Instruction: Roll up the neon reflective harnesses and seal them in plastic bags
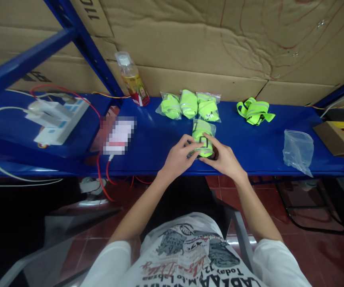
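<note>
At frame centre, the left hand [178, 158] and right hand [223, 159] are both gripping a bagged vest [202, 138], fingers closed around it. Three packed bags [190, 105] are lying just above, a loose vest [255, 111] upper right.

Neon-green folded vest [202, 141] w/ grey reflective strips, half in clear bag [204, 125], near blue shelf [250, 149] front edge.

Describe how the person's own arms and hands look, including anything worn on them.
The left hand and right hand are bare: no gloves, rings or watch show. Both forearms are uncovered up to short white sleeves of a T-shirt printed with a grey and red picture and lettering.
</note>
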A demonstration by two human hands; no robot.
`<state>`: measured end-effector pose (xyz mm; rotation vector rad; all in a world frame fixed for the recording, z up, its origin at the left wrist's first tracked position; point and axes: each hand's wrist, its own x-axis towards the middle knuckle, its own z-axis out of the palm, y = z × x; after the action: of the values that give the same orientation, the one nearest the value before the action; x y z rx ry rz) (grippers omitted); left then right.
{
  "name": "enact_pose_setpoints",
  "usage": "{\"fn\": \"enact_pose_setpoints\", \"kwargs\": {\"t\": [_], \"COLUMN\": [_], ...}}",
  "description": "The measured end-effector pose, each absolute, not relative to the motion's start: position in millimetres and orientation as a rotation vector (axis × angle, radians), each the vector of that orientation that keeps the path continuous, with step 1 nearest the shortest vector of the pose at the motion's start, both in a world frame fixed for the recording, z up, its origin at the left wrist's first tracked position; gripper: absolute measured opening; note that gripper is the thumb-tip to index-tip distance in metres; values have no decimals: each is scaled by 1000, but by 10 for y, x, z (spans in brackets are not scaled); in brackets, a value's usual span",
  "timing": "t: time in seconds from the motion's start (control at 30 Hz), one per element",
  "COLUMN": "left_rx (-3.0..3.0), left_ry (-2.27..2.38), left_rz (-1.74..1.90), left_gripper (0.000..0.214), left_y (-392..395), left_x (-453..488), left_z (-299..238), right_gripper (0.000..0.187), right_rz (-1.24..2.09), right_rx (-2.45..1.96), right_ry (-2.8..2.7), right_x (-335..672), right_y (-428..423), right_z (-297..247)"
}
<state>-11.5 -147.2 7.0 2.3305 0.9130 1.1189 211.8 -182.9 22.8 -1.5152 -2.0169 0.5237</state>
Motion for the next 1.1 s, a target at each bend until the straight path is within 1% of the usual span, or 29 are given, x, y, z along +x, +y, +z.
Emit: {"fn": "enact_pose_setpoints", "kwargs": {"t": [0.07,0.13,0.2,0.3,0.4,0.5,0.6,0.67,0.73,0.8,0.93,1.1], "left_rx": [2357,2418,2502,2609,2638,2593,2525,2497,2490,2526,2665,2709], "left_ry": [912,891,899,947,985,1090,1180,1175,1151,1111,986,911], "left_rz": [1078,1001,942,930,945,959,961,962,960,909,673,489], "left_gripper": [23,33,48,55,53,45,39,42,48,56,68,73], "left_y": [-1452,-1439,-1417,-1361,-1317,-1312,-1324,-1333,-1351,-1386,-1483,-1505], "left_x": [-89,-51,-13,31,67,124,196,220,198,125,-91,-232], "left_z": [84,104,103,44,-37,-79,-84,-79,-76,-71,-51,-6], "right_gripper": [75,69,68,70,68,59,47,44,44,46,55,58], "right_rz": [646,637,564,496,514,534,391,268,195,201,260,278], "right_rx": [-1432,-1430,-1463,-1479,-1460,-1435,-1446,-1473,-1483,-1435,-1285,-1252], "right_ry": [-1982,-1894,-1824,-1766,-1738,-1768,-1856,-1897,-1917,-1972,-2229,-2428], "right_x": [2173,2171,2135,2104,2157,2213,2197,2177,2190,2247,2411,2526], "right_y": [-1863,-1879,-1875,-1844,-1819,-1849,-1952,-2033,-2096,-2127,-2118,-2072], "right_z": [224,180,113,28,-1,0,-19,-45,-67,-73,-31,38]}}
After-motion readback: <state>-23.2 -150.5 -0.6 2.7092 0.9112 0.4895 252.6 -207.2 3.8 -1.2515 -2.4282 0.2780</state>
